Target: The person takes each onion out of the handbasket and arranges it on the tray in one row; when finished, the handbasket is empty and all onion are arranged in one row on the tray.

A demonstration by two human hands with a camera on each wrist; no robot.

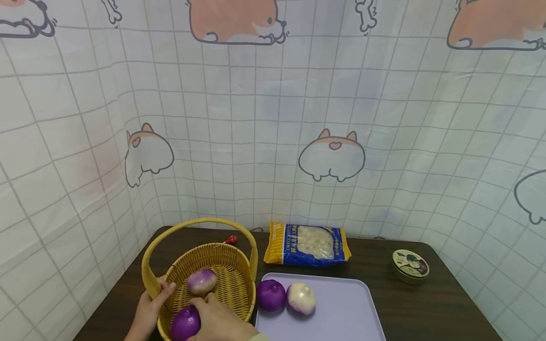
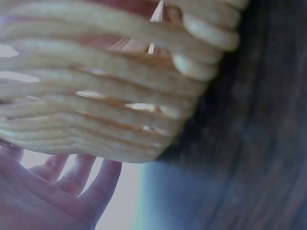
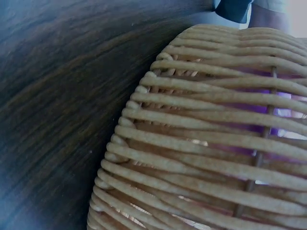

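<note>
A yellow wicker basket (image 1: 209, 251) with a tall arched handle stands at the left of the table. My left hand (image 1: 149, 305) grips its left rim near the handle's base, the thumb over the edge; in the left wrist view its fingers (image 2: 103, 184) lie under the weave. Reaching inside, my right hand (image 1: 217, 319) holds a glossy purple onion (image 1: 186, 323) near the front left. A purple-and-white onion (image 1: 202, 282) lies farther back in the basket. In the right wrist view the basket's woven side (image 3: 206, 129) hides the hand, and purple shows through the gaps.
A lilac tray (image 1: 341, 308) right of the basket bears a purple onion (image 1: 271, 296) and a whitish onion (image 1: 301, 299). Behind it lies a blue-and-yellow pasta bag (image 1: 309, 244). A round tin (image 1: 410, 266) stands at right, and a small red object (image 1: 231, 239) lies behind the basket.
</note>
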